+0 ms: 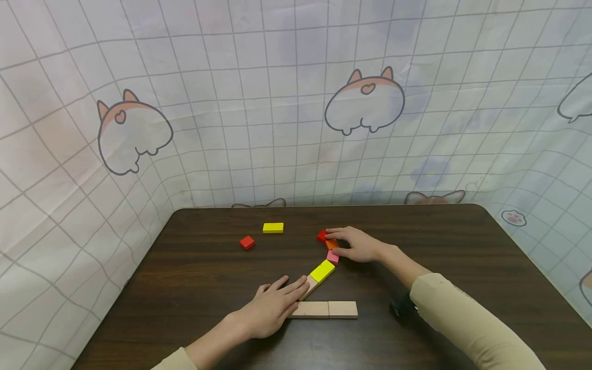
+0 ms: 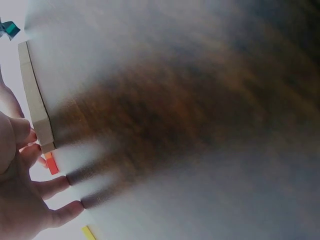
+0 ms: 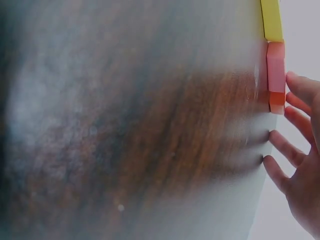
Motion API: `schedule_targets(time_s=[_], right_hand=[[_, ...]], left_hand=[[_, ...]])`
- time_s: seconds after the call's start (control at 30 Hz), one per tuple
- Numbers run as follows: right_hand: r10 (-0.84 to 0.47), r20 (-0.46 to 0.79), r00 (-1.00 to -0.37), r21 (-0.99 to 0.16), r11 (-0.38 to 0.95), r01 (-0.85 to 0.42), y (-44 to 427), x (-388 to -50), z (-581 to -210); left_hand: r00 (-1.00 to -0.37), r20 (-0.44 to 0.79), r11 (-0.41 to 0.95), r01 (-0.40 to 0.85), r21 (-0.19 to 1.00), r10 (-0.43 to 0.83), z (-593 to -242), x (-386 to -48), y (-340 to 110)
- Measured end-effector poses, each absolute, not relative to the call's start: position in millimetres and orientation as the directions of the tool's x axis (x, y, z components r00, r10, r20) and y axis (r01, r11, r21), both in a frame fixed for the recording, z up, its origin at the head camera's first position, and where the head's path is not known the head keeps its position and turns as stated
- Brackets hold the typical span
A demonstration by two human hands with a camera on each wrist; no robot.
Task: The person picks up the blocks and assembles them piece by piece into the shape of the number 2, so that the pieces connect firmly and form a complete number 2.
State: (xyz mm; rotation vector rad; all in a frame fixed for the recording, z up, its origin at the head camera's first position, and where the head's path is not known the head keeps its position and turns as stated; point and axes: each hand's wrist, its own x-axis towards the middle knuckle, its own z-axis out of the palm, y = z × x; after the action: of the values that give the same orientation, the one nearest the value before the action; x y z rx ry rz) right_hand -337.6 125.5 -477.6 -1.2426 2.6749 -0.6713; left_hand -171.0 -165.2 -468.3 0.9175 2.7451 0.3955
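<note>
A bent line of flat blocks lies on the table. It runs from two pale wooden blocks [image 1: 319, 309] through a slanted plain wooden block [image 1: 309, 287] and a yellow block [image 1: 322, 270] to a pink block [image 1: 333, 256], an orange block [image 1: 331, 244] and a red block [image 1: 321, 236]. My left hand [image 1: 270, 309] lies across the corner where the plain blocks meet, fingers extended, covering part of them. At the far end, my right hand [image 1: 358, 245] touches the line with spread, slightly bent fingers; its thumb is beside the pink block [image 3: 275, 67].
A loose red block [image 1: 247, 242] and a loose yellow block [image 1: 273, 227] lie on the far left of the dark wooden table [image 1: 194, 277]. A small black object [image 1: 401, 307] sits by the right forearm. A patterned cloth [image 1: 277, 128] hangs behind the table.
</note>
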Motion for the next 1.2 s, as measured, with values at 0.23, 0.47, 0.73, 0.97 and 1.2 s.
schedule_targets(time_s=[0.23,0.47,0.73,0.97,1.2], right_hand=[[-0.747,0.079,-0.661,-0.446,0.566,-0.693,125.1,-337.1,-478.0],[-0.749,0.077,-0.658,-0.44,0.567,-0.696,125.6,-338.7,-479.6],[-0.754,0.09,-0.65,-0.474,0.542,-0.694,126.5,-338.0,-475.9],[-0.766,0.081,-0.638,-0.462,0.538,-0.705,126.9,-337.7,-474.9],[-0.769,0.073,-0.635,-0.452,0.542,-0.708,127.1,-338.4,-475.3]], left_hand=[[-0.781,-0.117,0.768,0.557,0.316,0.614,-469.2,-171.4,-165.2],[-0.778,-0.111,0.764,0.562,0.316,0.618,-470.0,-172.2,-165.3],[-0.772,-0.098,0.755,0.574,0.317,0.628,-470.8,-173.0,-166.8],[-0.774,-0.099,0.758,0.573,0.313,0.626,-469.6,-174.2,-167.1],[-0.778,-0.106,0.756,0.555,0.346,0.619,-466.6,-177.8,-167.6]])
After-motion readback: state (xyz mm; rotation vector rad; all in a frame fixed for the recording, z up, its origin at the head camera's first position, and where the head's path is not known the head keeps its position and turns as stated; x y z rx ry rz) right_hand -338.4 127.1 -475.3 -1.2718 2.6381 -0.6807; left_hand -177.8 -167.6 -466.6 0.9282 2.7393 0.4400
